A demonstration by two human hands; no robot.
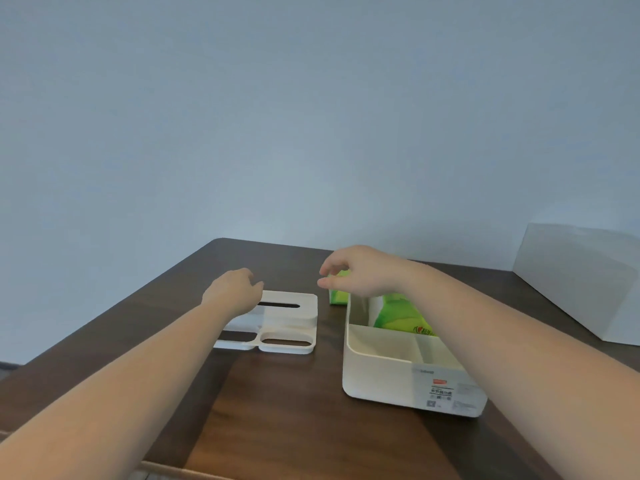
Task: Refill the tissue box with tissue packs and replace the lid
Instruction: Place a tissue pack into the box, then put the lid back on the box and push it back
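Note:
A cream tissue box (pixel 388 379) stands open on the dark wooden table (pixel 277 410), right of centre, with a green tissue pack (pixel 401 315) inside its far compartment. Another green tissue pack (pixel 337 296) lies on the table just behind the box's far left corner. My right hand (pixel 360 271) hovers over that pack with fingers curled and apart, holding nothing that I can see. The cream lid (pixel 287 320), with a slot and oval cut-outs, lies flat to the left of the box. My left hand (pixel 233 289) rests over the lid's far left edge, fingers bent.
A large white box (pixel 585 282) stands at the table's far right. A pale blue wall (pixel 311 116) rises behind the table. The table's far left corner (pixel 221 241) is rounded.

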